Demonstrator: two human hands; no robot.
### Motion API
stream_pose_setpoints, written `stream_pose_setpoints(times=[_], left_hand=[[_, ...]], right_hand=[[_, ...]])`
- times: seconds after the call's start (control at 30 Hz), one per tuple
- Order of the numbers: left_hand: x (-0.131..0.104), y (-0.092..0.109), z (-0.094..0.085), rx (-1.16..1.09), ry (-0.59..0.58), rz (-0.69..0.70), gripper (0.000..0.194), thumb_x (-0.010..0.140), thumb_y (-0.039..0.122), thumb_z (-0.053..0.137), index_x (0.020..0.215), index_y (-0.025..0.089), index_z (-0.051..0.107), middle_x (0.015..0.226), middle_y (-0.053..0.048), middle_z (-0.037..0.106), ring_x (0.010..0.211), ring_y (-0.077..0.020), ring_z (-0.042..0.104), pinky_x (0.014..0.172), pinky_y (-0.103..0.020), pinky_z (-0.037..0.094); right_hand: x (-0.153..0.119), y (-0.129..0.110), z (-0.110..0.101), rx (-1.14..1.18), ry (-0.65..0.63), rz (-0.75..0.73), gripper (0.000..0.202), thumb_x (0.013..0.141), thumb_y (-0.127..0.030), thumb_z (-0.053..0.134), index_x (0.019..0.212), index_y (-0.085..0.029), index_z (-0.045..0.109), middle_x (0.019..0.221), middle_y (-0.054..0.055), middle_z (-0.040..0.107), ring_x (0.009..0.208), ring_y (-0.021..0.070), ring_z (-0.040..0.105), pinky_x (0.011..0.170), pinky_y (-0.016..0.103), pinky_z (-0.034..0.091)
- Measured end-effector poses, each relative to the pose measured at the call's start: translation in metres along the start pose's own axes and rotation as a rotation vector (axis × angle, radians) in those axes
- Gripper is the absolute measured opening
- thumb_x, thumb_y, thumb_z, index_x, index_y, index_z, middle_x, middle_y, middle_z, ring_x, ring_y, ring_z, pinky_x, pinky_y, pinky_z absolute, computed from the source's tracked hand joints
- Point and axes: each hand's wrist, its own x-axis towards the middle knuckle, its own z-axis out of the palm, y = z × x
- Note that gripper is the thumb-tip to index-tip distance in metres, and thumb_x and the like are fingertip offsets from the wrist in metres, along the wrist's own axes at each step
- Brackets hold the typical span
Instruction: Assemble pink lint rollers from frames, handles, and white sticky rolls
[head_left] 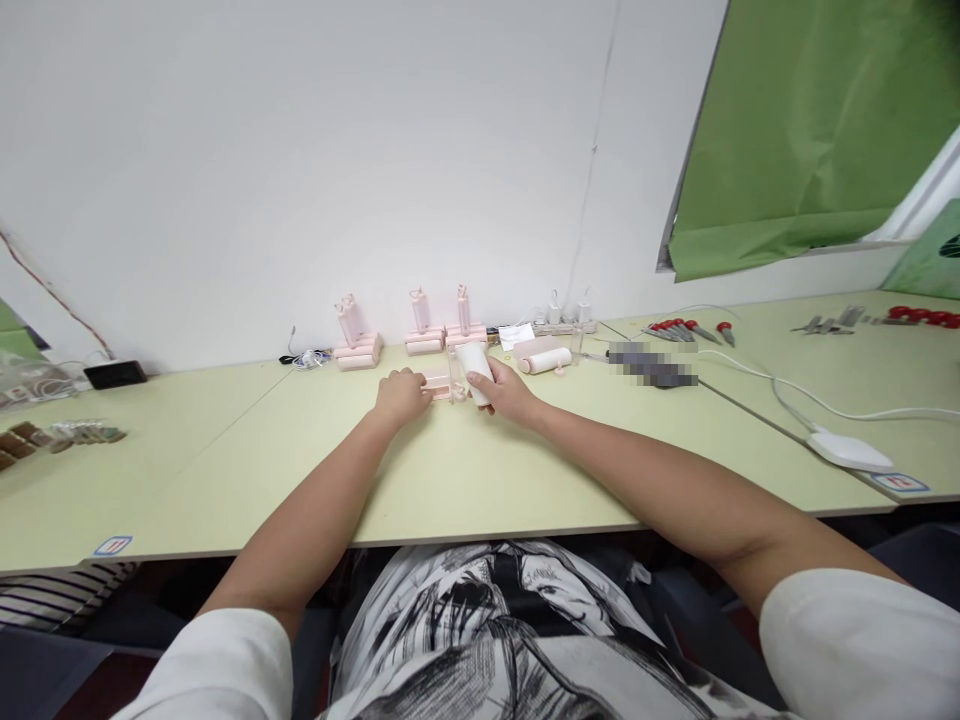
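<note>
My right hand is wrapped round a white roll, which it holds tilted just above the table. To the left, my left hand has its fingers curled over the left end of a small pink holder lying on the table. Part of that holder is hidden by the hand. Between the two hands stands a clear plastic piece, with a small pink part by its foot. Right of my right hand lies another white roll with a pink end.
Pink holders with upright pink pieces stand along the wall. A power strip and paper lie behind. To the right are red-handled tools, a blurred dark object and a white device with a cable. A black box sits left.
</note>
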Motion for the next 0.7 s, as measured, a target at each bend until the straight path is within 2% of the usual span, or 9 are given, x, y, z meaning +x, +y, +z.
stream_pose_setpoints(times=[0.1,0.17,0.3,0.47,0.63,0.7], left_hand=[[-0.0020,0.0042,-0.0017,-0.020,-0.043,0.009,0.030,0.082,0.036,0.053,0.098,0.020,0.072,0.105,-0.013,0.070,0.102,-0.0308,0.060,0.087,-0.039,0.043],[-0.0030,0.0062,-0.0023,-0.031,-0.033,0.027,0.031,0.084,0.037,0.051,0.098,0.020,0.072,0.102,-0.013,0.070,0.099,-0.0302,0.061,0.085,-0.039,0.043],[-0.0029,0.0067,-0.0001,-0.018,0.017,0.051,0.039,0.085,0.041,0.049,0.108,0.019,0.069,0.112,-0.015,0.067,0.105,-0.0319,0.059,0.085,-0.039,0.043],[-0.0014,0.0066,0.0037,0.021,-0.015,0.025,0.034,0.084,0.036,0.048,0.104,0.018,0.070,0.110,-0.015,0.068,0.104,-0.0320,0.060,0.088,-0.042,0.042],[-0.0023,0.0080,0.0053,0.045,-0.027,-0.003,0.041,0.084,0.041,0.050,0.115,0.018,0.065,0.119,-0.017,0.063,0.112,-0.0334,0.055,0.093,-0.044,0.040],[-0.0030,0.0082,0.0059,0.054,-0.043,-0.022,0.043,0.083,0.043,0.051,0.113,0.017,0.066,0.120,-0.019,0.061,0.113,-0.0342,0.054,0.094,-0.044,0.040]], right_hand=[[-0.0020,-0.0021,0.0008,0.026,-0.050,-0.021,0.040,0.084,-0.055,0.060,0.100,-0.020,0.050,0.076,0.001,0.062,0.050,0.0107,0.055,0.038,0.020,0.043],[-0.0032,-0.0031,0.0014,0.037,-0.079,-0.021,0.040,0.084,-0.055,0.060,0.102,-0.020,0.050,0.077,0.001,0.062,0.050,0.0107,0.054,0.039,0.021,0.044],[-0.0045,-0.0039,0.0026,0.029,-0.099,-0.014,0.042,0.082,-0.054,0.063,0.102,-0.020,0.051,0.078,0.001,0.061,0.052,0.0117,0.055,0.040,0.022,0.045],[-0.0056,-0.0049,0.0033,0.053,-0.159,-0.027,0.043,0.080,-0.056,0.063,0.099,-0.019,0.049,0.080,0.001,0.061,0.055,0.0121,0.056,0.042,0.023,0.046],[-0.0073,-0.0066,0.0040,0.062,-0.192,-0.027,0.044,0.080,-0.055,0.064,0.101,-0.019,0.050,0.081,0.002,0.062,0.055,0.0124,0.057,0.042,0.023,0.046],[-0.0078,-0.0073,0.0040,0.062,-0.196,-0.022,0.044,0.080,-0.055,0.064,0.101,-0.019,0.050,0.081,0.002,0.062,0.056,0.0129,0.058,0.042,0.023,0.047]])
